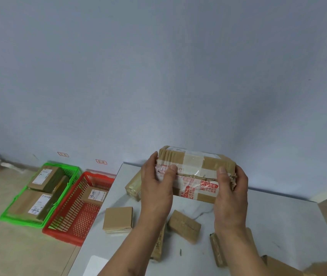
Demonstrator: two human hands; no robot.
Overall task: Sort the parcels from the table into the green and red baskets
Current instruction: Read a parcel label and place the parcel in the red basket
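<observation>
I hold a long brown cardboard parcel with clear tape and red printed tape above the white table. My left hand grips its left end and my right hand grips its right end. On the floor to the left stands the green basket with two labelled parcels in it. Beside it the red basket holds one labelled parcel. Several small brown parcels lie on the table: a square one, one in the middle, and one behind my left hand.
More parcels lie at the table's near right edge and bottom right corner. A blue-grey wall rises behind the table. Two small red-edged labels are stuck on the wall above the baskets. The floor is beige.
</observation>
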